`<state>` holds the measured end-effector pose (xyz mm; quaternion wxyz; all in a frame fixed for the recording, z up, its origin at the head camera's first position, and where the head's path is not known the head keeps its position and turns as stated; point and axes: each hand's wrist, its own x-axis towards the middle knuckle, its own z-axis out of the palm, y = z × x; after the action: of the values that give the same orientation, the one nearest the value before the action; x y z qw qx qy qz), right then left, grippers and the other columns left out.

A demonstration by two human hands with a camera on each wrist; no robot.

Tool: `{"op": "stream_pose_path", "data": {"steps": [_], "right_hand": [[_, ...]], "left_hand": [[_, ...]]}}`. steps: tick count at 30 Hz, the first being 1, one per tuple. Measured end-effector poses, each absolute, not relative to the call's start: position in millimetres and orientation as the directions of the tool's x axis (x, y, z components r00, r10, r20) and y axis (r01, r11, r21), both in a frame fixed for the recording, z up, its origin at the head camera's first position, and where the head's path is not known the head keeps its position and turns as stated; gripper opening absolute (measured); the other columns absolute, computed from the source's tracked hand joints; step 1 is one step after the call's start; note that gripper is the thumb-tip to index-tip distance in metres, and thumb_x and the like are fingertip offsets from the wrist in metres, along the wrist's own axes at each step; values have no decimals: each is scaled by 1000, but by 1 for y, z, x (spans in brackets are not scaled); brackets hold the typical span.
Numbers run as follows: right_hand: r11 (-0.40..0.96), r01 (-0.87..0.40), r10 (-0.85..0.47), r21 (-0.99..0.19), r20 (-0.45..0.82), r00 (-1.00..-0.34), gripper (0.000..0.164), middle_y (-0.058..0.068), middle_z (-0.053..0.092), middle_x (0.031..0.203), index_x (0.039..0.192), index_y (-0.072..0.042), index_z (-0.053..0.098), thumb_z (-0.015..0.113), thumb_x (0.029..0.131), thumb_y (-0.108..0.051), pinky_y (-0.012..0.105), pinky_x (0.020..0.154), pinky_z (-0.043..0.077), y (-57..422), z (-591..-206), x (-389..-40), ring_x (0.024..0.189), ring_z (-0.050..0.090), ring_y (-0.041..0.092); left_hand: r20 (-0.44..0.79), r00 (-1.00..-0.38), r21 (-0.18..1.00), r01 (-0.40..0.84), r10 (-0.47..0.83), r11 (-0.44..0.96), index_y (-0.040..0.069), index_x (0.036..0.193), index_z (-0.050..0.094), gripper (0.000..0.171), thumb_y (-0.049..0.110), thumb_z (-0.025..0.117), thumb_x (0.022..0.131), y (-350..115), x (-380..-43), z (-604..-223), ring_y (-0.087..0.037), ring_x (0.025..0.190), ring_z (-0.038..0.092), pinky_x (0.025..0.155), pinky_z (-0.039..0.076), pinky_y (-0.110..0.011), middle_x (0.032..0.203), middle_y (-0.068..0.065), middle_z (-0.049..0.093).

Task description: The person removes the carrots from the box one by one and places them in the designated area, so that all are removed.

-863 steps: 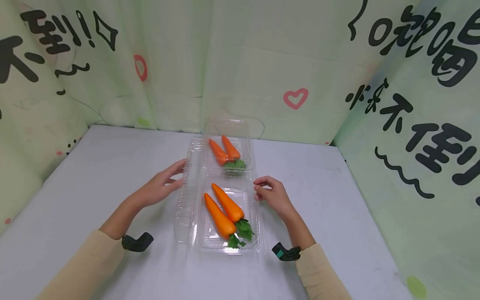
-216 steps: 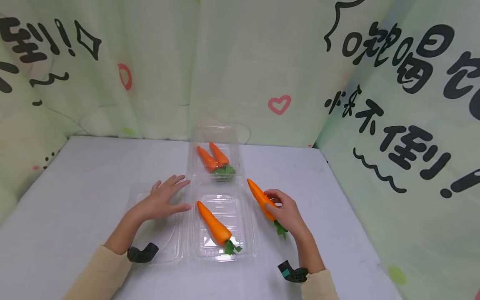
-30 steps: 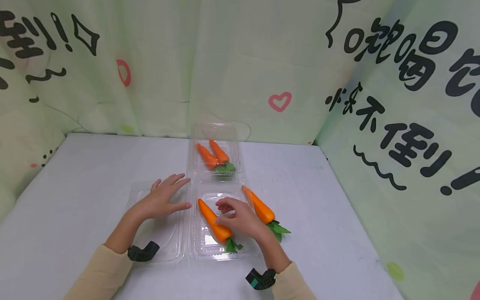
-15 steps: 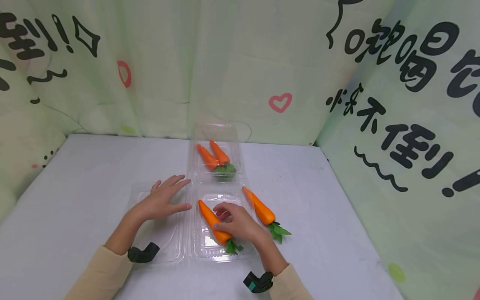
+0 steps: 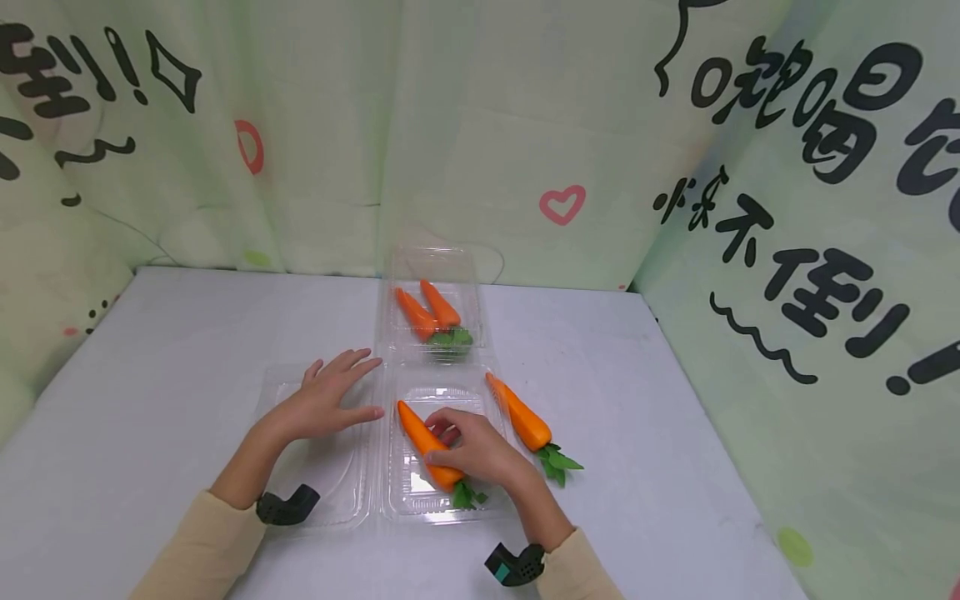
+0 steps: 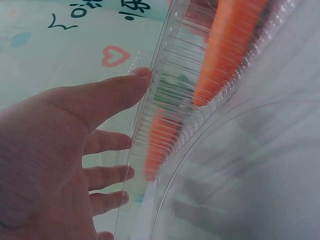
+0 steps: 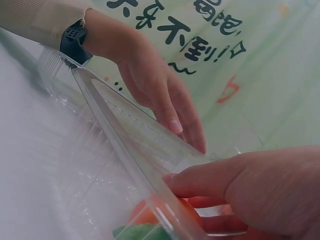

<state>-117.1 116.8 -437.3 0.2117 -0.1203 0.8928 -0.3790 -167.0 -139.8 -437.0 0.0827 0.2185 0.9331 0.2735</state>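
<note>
An orange carrot with green leaves (image 5: 418,432) lies slantwise in the near clear plastic box (image 5: 408,502). My right hand (image 5: 480,450) reaches over this box and pinches the carrot, its thumb on the near side and its fingers on the far side. With fingers spread, my left hand (image 5: 330,404) touches the box's left rim above the opened-out lid (image 5: 330,496). The left wrist view shows its thumb and fingertips along the clear ribbed wall (image 6: 165,95). A second carrot (image 5: 527,421) rests outside the box, its tip behind the right wall.
Behind the near box stands another clear plastic box (image 5: 480,292) holding two carrots (image 5: 415,312). Both are on a white table (image 5: 637,467). Pale green curtains (image 5: 465,125) with black lettering and hearts hang at the back and sides.
The lid has swung open to the left, and one carrot has gone from the box to the table at right. Most recently my right hand has lowered onto the remaining carrot; my left stays put.
</note>
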Motion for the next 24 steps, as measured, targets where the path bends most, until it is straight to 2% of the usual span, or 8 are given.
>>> {"op": "stream_pose_path", "data": {"steps": [16,24], "right_hand": [[673,-66,-391,-737,-279,-877,38,-5,64,112,120,-20,62,73,85,-28,30,87,54,118,-436,-118,98,59,13],[638,-35,-379,-769,-274,-884,38,-6,63,110,120,-24,61,73,85,-30,31,86,55,117,-434,-119,99,58,15]], "left_hand": [[-31,-894,541,361,447,760,15,148,39,80,50,69,82,-139,-166,-438,-40,143,24,112,6,-73,156,-18,30],[-28,-893,542,364,450,757,14,148,39,79,48,69,83,-141,-165,-436,-40,144,24,112,7,-72,156,-18,31]]}}
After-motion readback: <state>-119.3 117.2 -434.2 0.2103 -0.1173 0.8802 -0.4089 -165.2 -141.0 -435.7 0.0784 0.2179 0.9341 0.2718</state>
